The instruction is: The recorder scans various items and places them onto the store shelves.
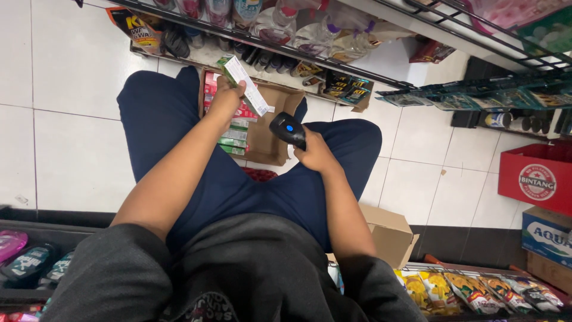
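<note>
**Box in one hand, scanner in the other**

Person squats on a white tile floor [77, 149] btwn shop shelves. Left hand [225, 98] is closed round the lower end of a slim carton [243, 84], fingers wrapped tight, carton tilted up and away w/ its long white face toward the scanner. Carton is thin cardboard, rectangular, white w/ green edge. Right hand [316, 156] is clamped on a black handheld scanner [288, 129], smooth plastic, rounded head, small blue light on top. Scanner head points at the carton, just below and right of it, not touching. Under both hands sits an open brown cardboard box [271, 128] on the floor, flaps up, w/ more flat cartons stacked at its left side in red, white and green. Wire shelf [310, 53] beyond holds bottles and packets.
</note>
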